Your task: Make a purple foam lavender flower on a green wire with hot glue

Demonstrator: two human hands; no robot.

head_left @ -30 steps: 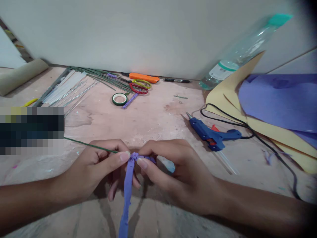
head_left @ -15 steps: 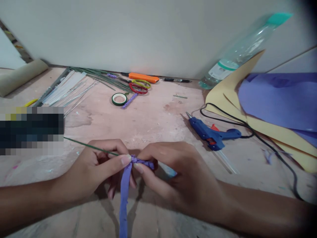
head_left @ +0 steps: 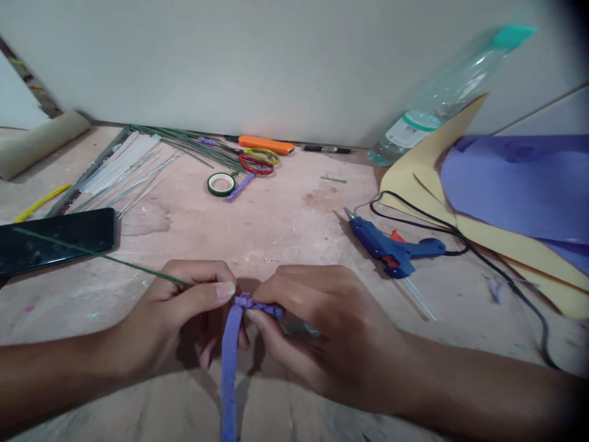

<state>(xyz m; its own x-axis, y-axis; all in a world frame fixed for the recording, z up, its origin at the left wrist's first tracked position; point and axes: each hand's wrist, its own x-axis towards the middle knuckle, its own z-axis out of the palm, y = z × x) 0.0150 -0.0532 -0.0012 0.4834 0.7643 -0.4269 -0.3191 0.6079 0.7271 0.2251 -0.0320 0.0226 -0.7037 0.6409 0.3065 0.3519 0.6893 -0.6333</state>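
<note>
My left hand point(head_left: 193, 313) pinches a thin green wire point(head_left: 124, 263) between thumb and forefinger, close to its wrapped end. The wire runs out to the upper left, over a dark phone. My right hand point(head_left: 317, 325) grips the purple wrapped end point(head_left: 269, 309) of that wire between thumb and fingers. A purple paper strip point(head_left: 229, 374) is wound around the wire there, and its loose length hangs down between my hands past the lower edge of view. My right fingers partly hide the wrapped tip.
A blue glue gun point(head_left: 391, 245) lies right of my hands, its black cord trailing right. Behind are green tape point(head_left: 208, 184), scissors point(head_left: 257, 164), an orange cutter point(head_left: 267, 145) and a pen point(head_left: 327, 149). A phone point(head_left: 101, 230) lies left; a bottle point(head_left: 409, 135) and paper sheets point(head_left: 510, 184) stand right.
My left thumb has shifted slightly left along the wire, baring more of the purple winding. Both hands keep their hold, and the strip still hangs down.
</note>
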